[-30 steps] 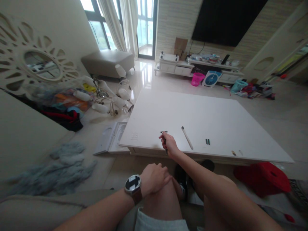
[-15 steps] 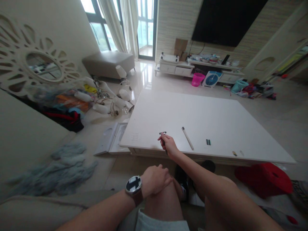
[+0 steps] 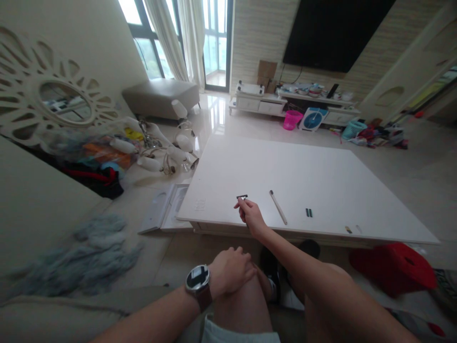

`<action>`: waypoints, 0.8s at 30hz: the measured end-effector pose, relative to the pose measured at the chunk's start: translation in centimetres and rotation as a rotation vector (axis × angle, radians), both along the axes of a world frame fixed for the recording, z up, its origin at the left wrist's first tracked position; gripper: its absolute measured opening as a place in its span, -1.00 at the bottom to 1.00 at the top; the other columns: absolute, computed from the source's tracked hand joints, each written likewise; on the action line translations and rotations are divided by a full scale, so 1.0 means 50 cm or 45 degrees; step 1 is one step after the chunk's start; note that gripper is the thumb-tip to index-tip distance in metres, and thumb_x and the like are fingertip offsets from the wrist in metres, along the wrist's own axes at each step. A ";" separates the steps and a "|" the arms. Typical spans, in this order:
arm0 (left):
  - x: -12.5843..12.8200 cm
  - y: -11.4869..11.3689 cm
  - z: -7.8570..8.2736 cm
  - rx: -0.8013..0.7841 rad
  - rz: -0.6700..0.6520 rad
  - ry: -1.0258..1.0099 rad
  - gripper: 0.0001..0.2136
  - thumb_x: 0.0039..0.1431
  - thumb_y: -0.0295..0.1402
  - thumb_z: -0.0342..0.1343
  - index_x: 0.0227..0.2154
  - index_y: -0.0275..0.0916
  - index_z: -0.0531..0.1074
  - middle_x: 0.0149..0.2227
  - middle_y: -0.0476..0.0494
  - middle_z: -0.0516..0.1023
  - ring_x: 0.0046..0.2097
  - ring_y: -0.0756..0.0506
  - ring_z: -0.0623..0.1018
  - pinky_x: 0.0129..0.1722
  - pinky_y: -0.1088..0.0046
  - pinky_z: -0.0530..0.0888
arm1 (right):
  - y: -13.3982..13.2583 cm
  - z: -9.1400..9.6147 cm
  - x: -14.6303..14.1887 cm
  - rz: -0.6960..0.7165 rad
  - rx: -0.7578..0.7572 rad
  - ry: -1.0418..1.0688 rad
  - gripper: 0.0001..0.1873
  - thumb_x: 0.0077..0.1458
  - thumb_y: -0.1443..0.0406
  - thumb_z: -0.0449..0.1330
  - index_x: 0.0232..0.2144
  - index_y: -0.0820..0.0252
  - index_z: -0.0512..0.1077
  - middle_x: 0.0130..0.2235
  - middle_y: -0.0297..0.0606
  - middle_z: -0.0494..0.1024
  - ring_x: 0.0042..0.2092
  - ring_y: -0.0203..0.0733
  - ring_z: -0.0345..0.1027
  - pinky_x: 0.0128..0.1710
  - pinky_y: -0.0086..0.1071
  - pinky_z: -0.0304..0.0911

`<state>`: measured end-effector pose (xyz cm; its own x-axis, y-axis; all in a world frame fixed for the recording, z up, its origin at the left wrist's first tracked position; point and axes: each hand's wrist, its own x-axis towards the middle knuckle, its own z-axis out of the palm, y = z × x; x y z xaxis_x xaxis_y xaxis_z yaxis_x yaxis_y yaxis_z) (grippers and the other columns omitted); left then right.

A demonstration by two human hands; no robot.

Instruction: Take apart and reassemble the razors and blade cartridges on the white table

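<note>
My right hand [image 3: 251,216] is closed around the handle of a razor [image 3: 242,196], its T-shaped dark head showing past my fingers over the near edge of the white table [image 3: 285,171]. Most of the handle is hidden in my grip. My left hand [image 3: 233,270], below a wristwatch [image 3: 198,277], lies on my knee with its fingers stretched out, holding nothing. Right of the razor lies a pale toothbrush [image 3: 278,207] with a dark head. Farther right are two small dark green cylinders [image 3: 309,213] that look like batteries.
A small yellow-and-black piece [image 3: 348,229] lies near the table's right front, and a faint clear square [image 3: 200,205] near its left corner. An open white box [image 3: 167,207] and a lamp fixture [image 3: 171,152] stand left. A red object [image 3: 394,269] sits at the right.
My right hand stays in nearly the same place, with the razor turned slightly. My left hand still rests on my knee. The view has shifted very slightly.
</note>
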<state>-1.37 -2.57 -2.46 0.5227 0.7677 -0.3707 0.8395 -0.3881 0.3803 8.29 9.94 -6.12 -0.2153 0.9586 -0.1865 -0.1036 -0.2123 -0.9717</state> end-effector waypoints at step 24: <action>-0.003 -0.002 -0.001 -0.018 0.007 0.077 -0.60 0.29 -0.09 -0.10 -0.12 -0.25 0.51 -0.08 -0.34 0.54 -0.07 -0.33 0.55 -0.11 0.10 0.50 | -0.002 0.019 0.008 -0.013 0.018 0.096 -0.65 0.10 0.05 0.09 -0.35 0.23 0.42 -0.61 -0.46 0.28 -0.65 -0.41 0.02 -0.68 -0.49 -0.14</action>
